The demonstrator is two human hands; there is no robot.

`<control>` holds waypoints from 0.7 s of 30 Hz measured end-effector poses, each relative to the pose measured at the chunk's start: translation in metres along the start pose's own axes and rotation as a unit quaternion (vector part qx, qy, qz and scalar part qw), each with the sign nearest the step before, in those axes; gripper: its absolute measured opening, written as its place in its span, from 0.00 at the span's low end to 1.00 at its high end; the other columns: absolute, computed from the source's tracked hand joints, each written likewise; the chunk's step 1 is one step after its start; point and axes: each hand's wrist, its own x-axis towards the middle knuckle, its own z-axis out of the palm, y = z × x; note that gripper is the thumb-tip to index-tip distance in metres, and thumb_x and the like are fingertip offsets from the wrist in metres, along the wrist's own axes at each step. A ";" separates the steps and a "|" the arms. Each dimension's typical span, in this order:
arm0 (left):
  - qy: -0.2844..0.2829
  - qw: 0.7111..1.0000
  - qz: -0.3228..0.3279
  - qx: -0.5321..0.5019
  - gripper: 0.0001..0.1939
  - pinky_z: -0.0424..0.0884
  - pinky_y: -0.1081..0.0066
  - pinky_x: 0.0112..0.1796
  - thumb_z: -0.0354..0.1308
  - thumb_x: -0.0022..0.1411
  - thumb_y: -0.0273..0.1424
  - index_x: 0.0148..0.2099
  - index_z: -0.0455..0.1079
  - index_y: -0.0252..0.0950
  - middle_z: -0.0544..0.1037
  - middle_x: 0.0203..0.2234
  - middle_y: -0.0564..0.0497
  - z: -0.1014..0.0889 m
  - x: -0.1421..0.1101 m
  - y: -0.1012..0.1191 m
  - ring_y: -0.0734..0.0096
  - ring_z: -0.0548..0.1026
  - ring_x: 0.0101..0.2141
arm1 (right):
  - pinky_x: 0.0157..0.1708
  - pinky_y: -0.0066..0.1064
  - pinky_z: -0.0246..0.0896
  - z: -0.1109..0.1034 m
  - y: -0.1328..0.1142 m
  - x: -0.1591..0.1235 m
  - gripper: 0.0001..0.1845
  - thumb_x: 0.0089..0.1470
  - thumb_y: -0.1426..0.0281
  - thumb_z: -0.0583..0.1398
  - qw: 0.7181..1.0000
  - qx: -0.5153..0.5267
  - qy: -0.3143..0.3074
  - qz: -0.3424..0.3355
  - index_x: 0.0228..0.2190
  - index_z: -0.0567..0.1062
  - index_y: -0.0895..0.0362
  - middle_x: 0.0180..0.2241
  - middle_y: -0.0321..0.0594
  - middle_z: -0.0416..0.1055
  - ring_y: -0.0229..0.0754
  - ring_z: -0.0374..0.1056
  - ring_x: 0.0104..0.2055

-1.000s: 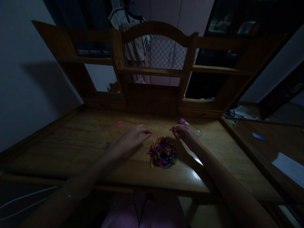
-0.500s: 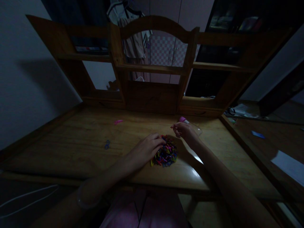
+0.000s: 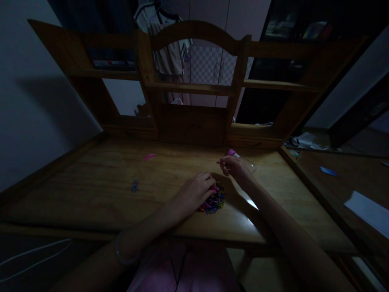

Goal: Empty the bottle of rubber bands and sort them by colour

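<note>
A round heap of small, shiny coloured pieces (image 3: 216,202), red, blue, yellow and pink, lies near the front of the wooden desk; their exact kind is too small to tell. My left hand (image 3: 199,188) rests over the heap's left and upper side, fingers bent down together into it. A pink piece shows at those fingertips, and the hand hides part of the heap. Just above and right of the heap, my right hand (image 3: 232,167) is raised with fingers curled and thumb and forefinger close together; what they hold, if anything, I cannot make out.
Behind my right hand lies a clear bottle with a purple cap (image 3: 231,152). A pink piece (image 3: 149,157) and a blue looped piece (image 3: 134,186) lie apart on the left. The wooden shelf unit (image 3: 194,89) borders the desk's back. White paper (image 3: 367,213) lies on the right surface.
My left hand has shifted slightly right and further over the heap, covering its upper left part. The right hand keeps nearly the same pose. The whole view has shifted slightly.
</note>
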 end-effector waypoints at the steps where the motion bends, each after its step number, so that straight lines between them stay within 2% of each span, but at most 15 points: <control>1: 0.004 1.000 -0.006 -0.016 0.05 0.67 0.65 0.45 0.55 0.65 0.31 0.39 0.71 0.37 0.73 0.39 0.48 -0.002 0.000 0.000 0.64 0.71 0.43 | 0.22 0.28 0.50 0.000 0.000 0.000 0.10 0.49 0.65 0.58 1.000 0.000 -0.001 -0.002 0.28 0.76 0.59 0.23 0.35 0.65 0.33 0.56 0.21; 6: 0.036 0.991 -0.055 -0.119 0.06 0.68 0.66 0.44 0.59 0.62 0.34 0.36 0.75 0.38 0.76 0.37 0.50 -0.006 0.001 -0.001 0.65 0.74 0.40 | 0.23 0.28 0.50 0.001 -0.001 -0.002 0.11 0.51 0.65 0.58 1.000 -0.004 -0.008 -0.005 0.29 0.77 0.59 0.22 0.35 0.64 0.34 0.56 0.22; 10: 0.060 0.963 -0.112 -0.237 0.09 0.70 0.67 0.41 0.60 0.60 0.37 0.37 0.77 0.38 0.78 0.36 0.49 -0.002 0.003 -0.007 0.65 0.76 0.39 | 0.23 0.28 0.51 0.002 0.000 -0.003 0.11 0.51 0.65 0.58 1.000 -0.014 -0.012 -0.009 0.29 0.77 0.59 0.23 0.35 0.64 0.33 0.56 0.22; 15: 0.068 0.889 -0.201 -0.407 0.11 0.74 0.66 0.38 0.64 0.55 0.37 0.38 0.76 0.36 0.80 0.33 0.48 0.001 0.005 -0.018 0.64 0.78 0.35 | 0.23 0.28 0.50 0.004 -0.004 -0.004 0.11 0.51 0.65 0.58 1.000 -0.008 -0.019 0.002 0.27 0.77 0.58 0.24 0.36 0.65 0.33 0.57 0.22; 19: 0.082 0.811 -0.248 -0.524 0.11 0.75 0.64 0.42 0.68 0.51 0.34 0.37 0.75 0.34 0.81 0.34 0.47 0.002 0.007 -0.024 0.65 0.79 0.35 | 0.24 0.29 0.52 0.007 -0.007 -0.008 0.10 0.52 0.66 0.58 0.999 -0.029 -0.038 0.000 0.28 0.78 0.57 0.25 0.37 0.66 0.34 0.57 0.23; 21: 0.086 0.792 -0.256 -0.548 0.12 0.75 0.64 0.44 0.68 0.51 0.33 0.37 0.75 0.33 0.81 0.35 0.45 0.003 0.007 -0.027 0.65 0.80 0.37 | 0.25 0.29 0.52 0.009 -0.007 -0.010 0.10 0.53 0.66 0.58 0.997 -0.050 -0.057 -0.009 0.30 0.78 0.56 0.27 0.38 0.67 0.35 0.58 0.24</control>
